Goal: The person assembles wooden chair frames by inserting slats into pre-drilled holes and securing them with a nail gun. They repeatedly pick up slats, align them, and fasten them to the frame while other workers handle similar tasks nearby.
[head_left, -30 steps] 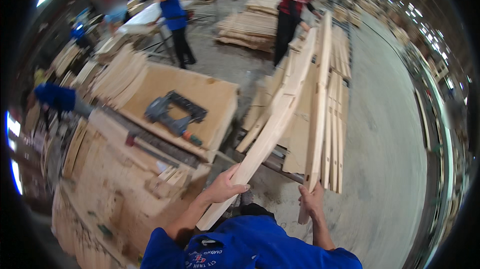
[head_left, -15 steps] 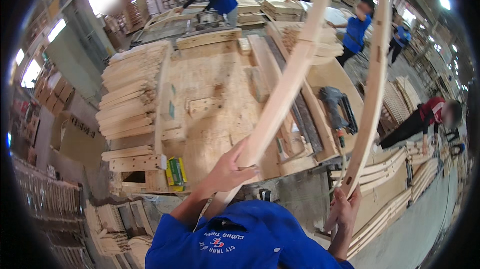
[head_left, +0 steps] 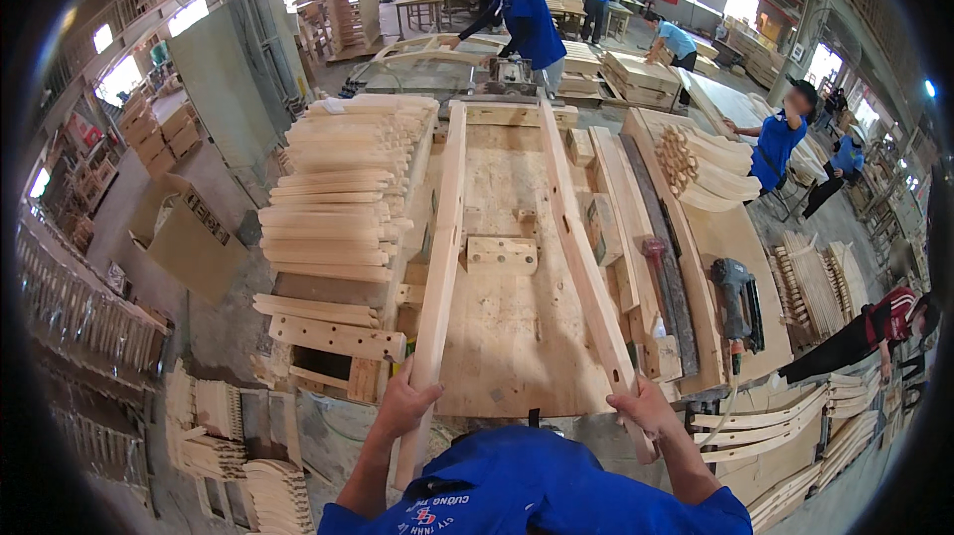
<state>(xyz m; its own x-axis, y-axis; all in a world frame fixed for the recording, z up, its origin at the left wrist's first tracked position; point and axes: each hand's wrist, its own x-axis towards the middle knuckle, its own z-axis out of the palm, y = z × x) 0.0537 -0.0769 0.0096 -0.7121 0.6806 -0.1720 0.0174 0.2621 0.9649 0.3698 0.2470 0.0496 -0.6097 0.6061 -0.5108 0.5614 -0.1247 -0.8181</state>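
Observation:
My left hand (head_left: 405,402) is closed round the near end of a long, pale wooden rail (head_left: 440,277). My right hand (head_left: 646,406) grips the near end of a second, slightly curved rail (head_left: 584,267) with slots cut in it. Both rails point away from me over a plywood work table (head_left: 487,346), their far ends by a wooden crosspiece (head_left: 507,116) at the table's far side. A small drilled block (head_left: 502,256) sits on the plywood between the rails.
Stacked slats (head_left: 338,207) line the table's left side. On the right lie a nail gun (head_left: 733,297), a red-handled tool (head_left: 654,252) and a bundle of curved pieces (head_left: 701,167). Curved rails (head_left: 765,426) rest at lower right. A co-worker in blue (head_left: 527,23) stands beyond the far end.
Both rails have come down from a raised, slanted position to lie lengthwise over the table. My hands have moved left and are spread on either side. The view has shifted.

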